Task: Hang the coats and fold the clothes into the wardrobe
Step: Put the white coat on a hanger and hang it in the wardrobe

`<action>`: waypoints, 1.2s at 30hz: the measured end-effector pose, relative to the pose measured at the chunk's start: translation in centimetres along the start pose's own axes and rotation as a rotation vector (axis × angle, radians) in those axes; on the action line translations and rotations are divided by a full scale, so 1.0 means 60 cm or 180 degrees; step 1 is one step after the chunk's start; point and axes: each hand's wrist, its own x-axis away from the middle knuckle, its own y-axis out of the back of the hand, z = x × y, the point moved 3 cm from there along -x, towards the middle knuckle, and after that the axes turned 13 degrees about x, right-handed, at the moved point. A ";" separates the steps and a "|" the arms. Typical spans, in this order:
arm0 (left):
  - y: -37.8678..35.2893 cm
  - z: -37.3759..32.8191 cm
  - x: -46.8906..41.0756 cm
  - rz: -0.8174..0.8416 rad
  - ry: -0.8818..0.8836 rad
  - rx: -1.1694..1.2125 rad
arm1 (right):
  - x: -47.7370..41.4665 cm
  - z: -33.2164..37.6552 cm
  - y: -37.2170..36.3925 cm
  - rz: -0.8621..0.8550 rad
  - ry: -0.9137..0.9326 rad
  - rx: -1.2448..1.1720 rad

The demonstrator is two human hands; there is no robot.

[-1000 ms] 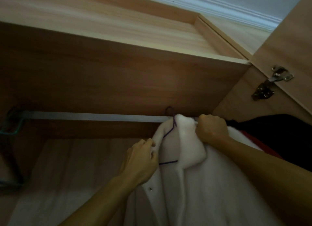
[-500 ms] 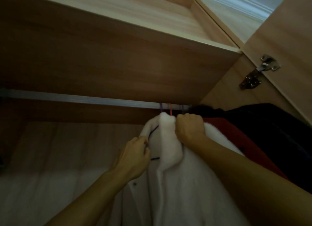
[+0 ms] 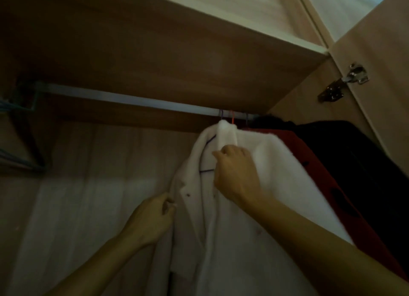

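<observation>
We see a white coat [image 3: 287, 174] hanging from the rail [image 3: 132, 100] inside the wardrobe, near the right end of the rail. It is fuzzy and pale. Its collar stands up in a peak just under the rail, its lapels are open, and a small dark button shows on the left front. A thin purple hanger [image 3: 205, 170] carries it. We see only short lengths of the wire inside the open neck, and the hook over the rail.

The left hand [image 3: 152, 220] pinches the left front edge of the coat between thumb and fingertips, just below the lapel. The right hand [image 3: 236, 174] sits higher, its fingers curled onto the collar fold. The back of the hand hides the fingertips, so we cannot tell how much cloth they hold.

A red coat [image 3: 314, 169] presses against the white coat's right side, with a black coat [image 3: 365, 163] beyond it. Both are mostly covered, and only an orange hook [image 3: 232, 116] of their hangers is clear. The bottom edge cuts off the white coat's lower part. The interior is dim, and the dark shapes at the rail's left end are hard to make out. A metal hinge [image 3: 345, 83] shines on the door at upper right.
</observation>
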 end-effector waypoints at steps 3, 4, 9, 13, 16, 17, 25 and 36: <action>0.010 0.004 0.039 -0.0194 0.0031 0.0250 | 0.057 0.054 0.005 0.0154 0.0243 -0.0195; 0.010 0.005 0.055 -0.0233 0.0017 0.0293 | 0.074 0.068 0.006 0.0155 0.0255 -0.0235; 0.009 -0.004 0.135 -0.0358 -0.0047 0.0464 | 0.148 0.114 0.030 0.0360 0.0396 -0.0531; 0.018 -0.014 0.187 -0.0320 0.0113 0.0591 | 0.195 0.125 0.057 0.0493 0.0480 -0.0844; 0.022 -0.035 0.226 -0.0259 0.0222 0.0548 | 0.226 0.128 0.074 0.0560 0.0533 -0.1027; 0.024 -0.045 0.240 -0.0247 0.0261 0.0533 | 0.239 0.127 0.082 0.0566 0.0529 -0.1112; 0.018 -0.141 0.390 -0.0088 0.0721 0.0484 | 0.371 0.086 0.150 0.0710 0.0334 -0.2035; -0.048 -0.311 0.685 0.0568 0.1268 0.0246 | 0.678 -0.020 0.268 0.1326 -0.0461 -0.2686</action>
